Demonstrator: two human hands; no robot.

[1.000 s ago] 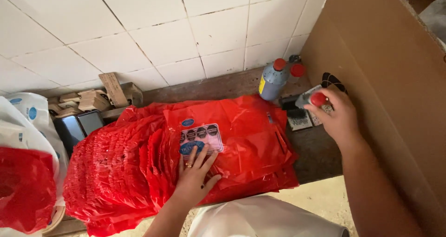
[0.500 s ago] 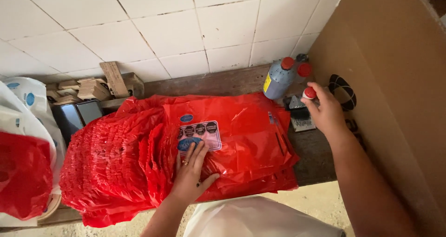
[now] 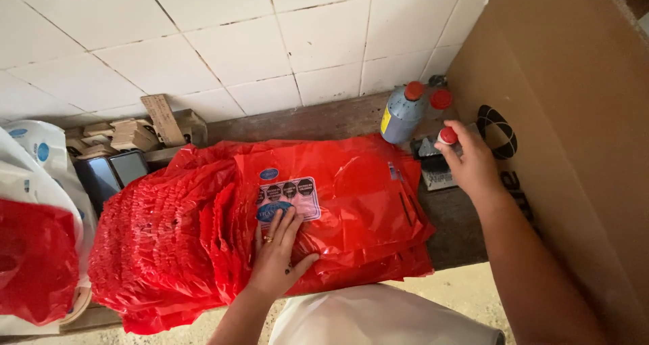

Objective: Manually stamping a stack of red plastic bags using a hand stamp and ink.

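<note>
The left hand (image 3: 276,250) lies flat, fingers spread and gripping nothing, on the top red plastic bag (image 3: 338,189) of a thick stack that covers most of the dark wooden shelf (image 3: 453,223). Its fingertips rest on the lower edge of the bag's pink label (image 3: 289,196), which carries a row of dark round marks and a blue oval.

The right hand (image 3: 471,162) is closed around a small stamp with a red knob (image 3: 447,136), the knob showing above the thumb and forefinger. The stamp's body is mostly hidden in the fist, and it seems to press down on a dark ink pad (image 3: 433,157) at the right end of the shelf, just beside the stack.

Behind the hand stand 2 grey bottles with red caps (image 3: 403,111) against the white tiled wall (image 3: 270,40). A brown cardboard box (image 3: 574,115) rises at the right. At the left lie small wooden blocks (image 3: 132,132) and a white bag (image 3: 40,162).
</note>
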